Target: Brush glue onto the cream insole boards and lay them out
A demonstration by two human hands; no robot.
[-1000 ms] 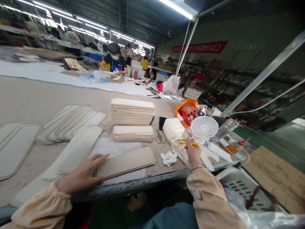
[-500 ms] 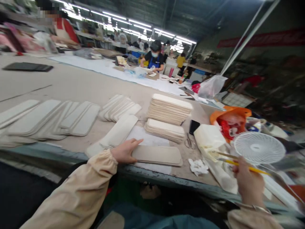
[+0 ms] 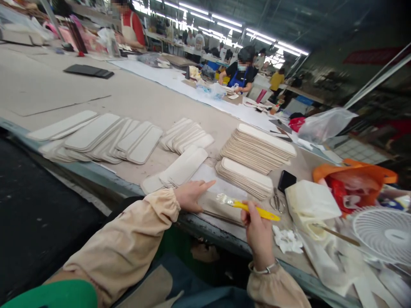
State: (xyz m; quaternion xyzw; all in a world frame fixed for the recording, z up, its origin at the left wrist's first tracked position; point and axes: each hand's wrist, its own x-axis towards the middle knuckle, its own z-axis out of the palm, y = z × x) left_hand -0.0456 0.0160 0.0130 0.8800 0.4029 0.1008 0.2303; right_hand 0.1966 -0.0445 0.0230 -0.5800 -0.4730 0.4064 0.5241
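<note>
Workshop's pretty busy on my feed: ceiling lights (image 3: 226,23) in rows, a person in a blue apron (image 3: 239,79) working off past the far side of the pale surface (image 3: 135,100). Right hand (image 3: 258,229) has the yellow-handled brush (image 3: 239,205) pinched, fingers closed round the handle, whitish bristles pointing left above a flat panel (image 3: 221,209) at the near edge. Can't tell from here if the bristles actually touch it. I've got the left hand (image 3: 192,196) at that panel's left end, fingers spread, not clenched on anything as far as I can see. White paper (image 3: 208,172) peeks out behind the panel, and farther from the near edge sit two stacks, a taller stack (image 3: 257,149) behind a shorter stack (image 3: 244,177). Loads of fanned-out panels (image 3: 93,132) lie along the near edge to the left. Over toward the right end: scissors (image 3: 276,202), a black phone-like slab (image 3: 287,181), crumpled tissue (image 3: 287,239), an orange bag (image 3: 353,171) and a white fan (image 3: 385,235).
</note>
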